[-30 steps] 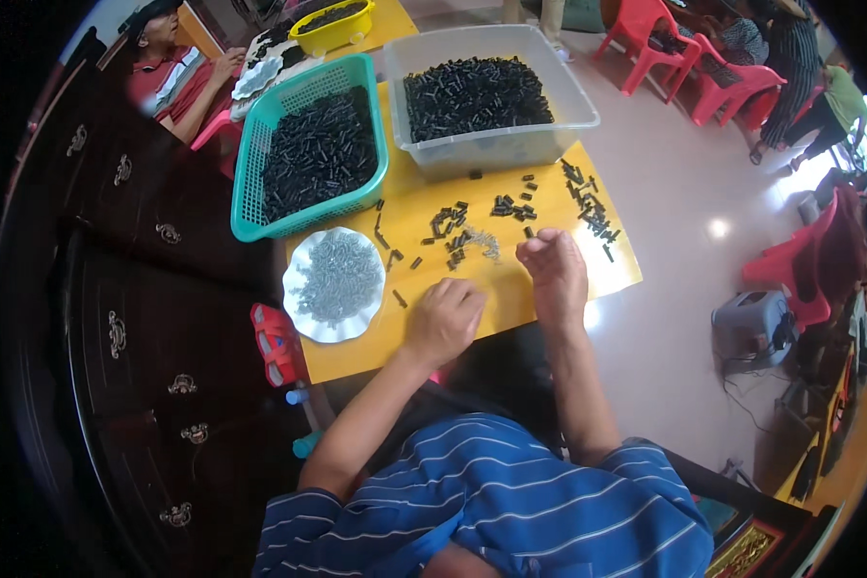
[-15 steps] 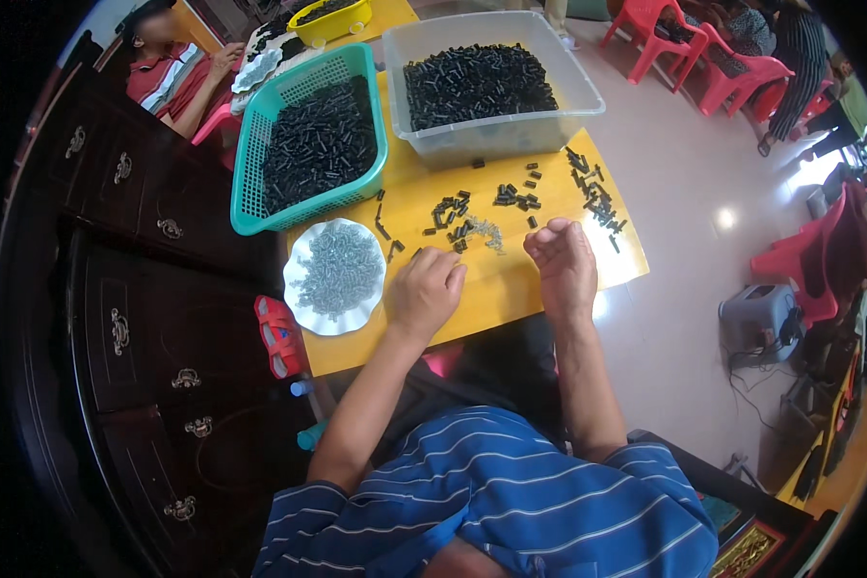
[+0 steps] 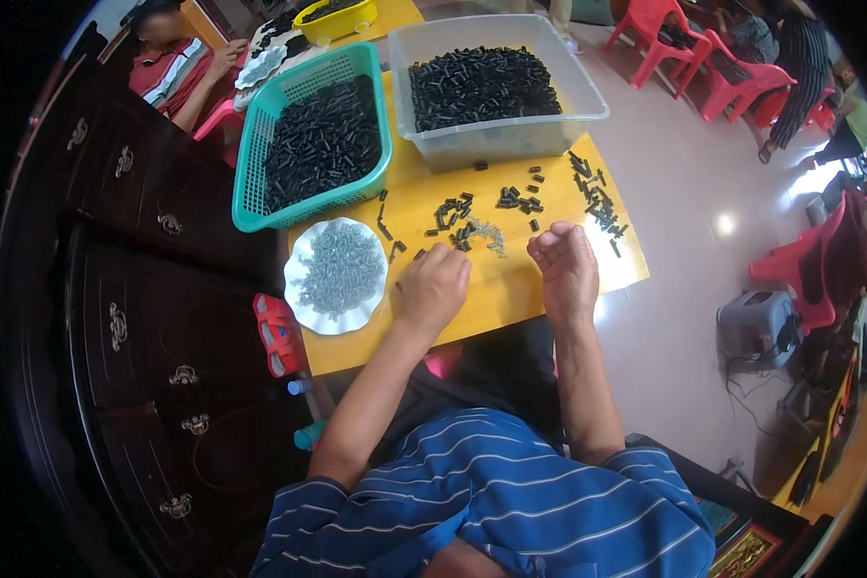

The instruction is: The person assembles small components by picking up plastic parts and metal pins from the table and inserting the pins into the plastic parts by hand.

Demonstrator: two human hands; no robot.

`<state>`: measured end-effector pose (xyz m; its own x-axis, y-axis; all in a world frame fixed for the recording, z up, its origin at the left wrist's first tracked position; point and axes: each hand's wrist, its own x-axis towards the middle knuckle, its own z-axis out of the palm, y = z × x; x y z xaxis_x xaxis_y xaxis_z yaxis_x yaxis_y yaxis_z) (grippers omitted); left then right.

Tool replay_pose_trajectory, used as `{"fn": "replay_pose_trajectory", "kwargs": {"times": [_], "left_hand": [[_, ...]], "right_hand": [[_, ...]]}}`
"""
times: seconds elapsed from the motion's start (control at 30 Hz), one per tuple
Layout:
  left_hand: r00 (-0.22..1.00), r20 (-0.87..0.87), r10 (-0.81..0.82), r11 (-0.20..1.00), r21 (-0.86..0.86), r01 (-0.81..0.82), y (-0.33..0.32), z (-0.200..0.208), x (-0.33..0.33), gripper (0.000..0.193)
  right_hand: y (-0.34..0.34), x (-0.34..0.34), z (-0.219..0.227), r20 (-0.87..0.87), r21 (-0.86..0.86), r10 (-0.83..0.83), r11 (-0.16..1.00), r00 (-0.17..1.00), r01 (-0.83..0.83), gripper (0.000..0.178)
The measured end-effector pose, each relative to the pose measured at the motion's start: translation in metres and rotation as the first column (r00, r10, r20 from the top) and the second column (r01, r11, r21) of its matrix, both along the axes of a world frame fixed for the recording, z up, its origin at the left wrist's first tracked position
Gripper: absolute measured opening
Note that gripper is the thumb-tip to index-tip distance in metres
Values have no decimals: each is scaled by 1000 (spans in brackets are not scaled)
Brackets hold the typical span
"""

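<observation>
On the yellow table (image 3: 511, 299), my left hand (image 3: 435, 289) is back up with its fingers curled under, close to a few small black tubes. Whatever those fingers pinch is hidden. To its right, my right hand (image 3: 566, 275) is turned on its side, its fingers bent in toward the thumb. Anything inside it is too small to make out. Between and beyond both hands lie loose black tubes (image 3: 450, 210) and a little heap of small clear pieces (image 3: 489, 234). A white scalloped plate (image 3: 350, 325) full of clear pieces stands left of my left hand.
A green basket (image 3: 250, 183) and a translucent bin (image 3: 511, 144), both filled with black tubes, occupy the table's far side. More black tubes (image 3: 597, 202) line the right edge. Dark drawers (image 3: 144, 299) flank the left. Another person (image 3: 178, 67) sits at far left; red chairs (image 3: 655, 43) stand beyond.
My left hand has shifted slightly up and to the right. My right hand keeps nearly the same place and curled pose.
</observation>
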<state>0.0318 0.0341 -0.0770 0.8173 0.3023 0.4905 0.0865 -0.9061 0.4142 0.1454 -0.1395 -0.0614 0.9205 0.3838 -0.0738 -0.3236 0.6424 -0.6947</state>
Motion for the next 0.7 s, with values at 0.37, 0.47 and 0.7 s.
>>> {"fn": "replay_pose_trajectory", "kwargs": {"times": [0.37,0.47,0.7], "left_hand": [[997,24,-78,969,-234,81,-5,4,-29,8],[995,54,-82,923,-373,97,-11,7,-39,8],[993,76,-87,893,-435,111,-7,1,-48,8]], "right_hand": [[-10,17,1,31,-125,-144,981,989,147,26],[-11,24,0,185,-387,-124,903,975,189,22],[4,23,19,497,-861,317,298,808,412,24]]}}
